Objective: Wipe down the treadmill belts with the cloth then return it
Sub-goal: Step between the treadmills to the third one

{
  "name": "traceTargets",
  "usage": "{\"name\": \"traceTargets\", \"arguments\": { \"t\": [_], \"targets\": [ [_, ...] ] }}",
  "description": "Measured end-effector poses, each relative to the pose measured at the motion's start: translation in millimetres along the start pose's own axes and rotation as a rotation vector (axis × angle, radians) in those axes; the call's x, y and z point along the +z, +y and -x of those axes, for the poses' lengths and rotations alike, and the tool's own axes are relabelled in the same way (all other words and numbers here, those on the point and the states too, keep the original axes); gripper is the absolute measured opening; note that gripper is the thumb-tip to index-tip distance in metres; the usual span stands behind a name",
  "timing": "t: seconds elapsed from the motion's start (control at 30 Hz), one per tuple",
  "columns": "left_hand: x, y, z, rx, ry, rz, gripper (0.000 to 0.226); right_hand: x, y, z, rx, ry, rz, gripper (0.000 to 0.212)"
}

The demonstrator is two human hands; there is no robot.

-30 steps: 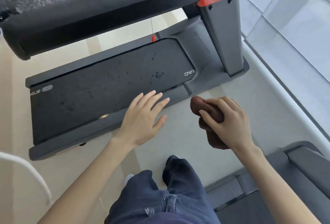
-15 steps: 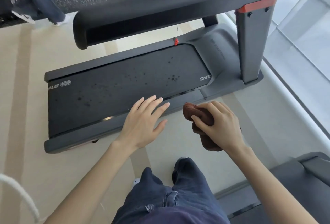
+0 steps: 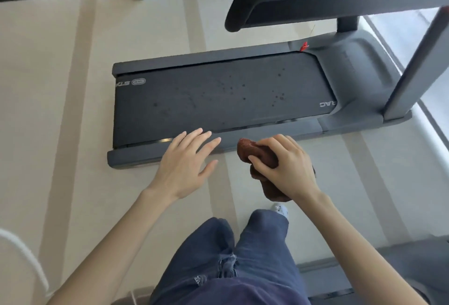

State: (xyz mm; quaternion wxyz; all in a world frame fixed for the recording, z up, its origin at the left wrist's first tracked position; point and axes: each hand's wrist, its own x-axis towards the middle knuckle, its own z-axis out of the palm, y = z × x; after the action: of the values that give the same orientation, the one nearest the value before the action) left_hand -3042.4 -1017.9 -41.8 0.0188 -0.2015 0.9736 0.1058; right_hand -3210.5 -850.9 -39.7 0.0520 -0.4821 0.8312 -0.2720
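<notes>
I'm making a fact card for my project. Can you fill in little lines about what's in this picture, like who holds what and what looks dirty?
place: gym floor with a treadmill ahead
belt: black treadmill belt, dotted with dark spots, nothing touching it
cloth: brown cloth, bunched up
right hand: right hand gripping the cloth, above the floor beside the treadmill's near edge
left hand: left hand open, fingers spread, empty, over the near side rail
wiping started: not yet
</notes>
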Motion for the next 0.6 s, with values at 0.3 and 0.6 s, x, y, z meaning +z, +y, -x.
{"name": "traceTargets", "arguments": {
  "t": [0.3, 0.6],
  "targets": [
    [-4, -81, 68, -0.225, 0.069, 0.046, 0.05, 56, -85, -44, -0.236, -0.117, 0.001, 0.025],
    [2, -150, 105, -0.476, 0.089, 0.092, 0.047, 116, -141, -103, -0.423, -0.261, -0.024, 0.027]
  ]
}}
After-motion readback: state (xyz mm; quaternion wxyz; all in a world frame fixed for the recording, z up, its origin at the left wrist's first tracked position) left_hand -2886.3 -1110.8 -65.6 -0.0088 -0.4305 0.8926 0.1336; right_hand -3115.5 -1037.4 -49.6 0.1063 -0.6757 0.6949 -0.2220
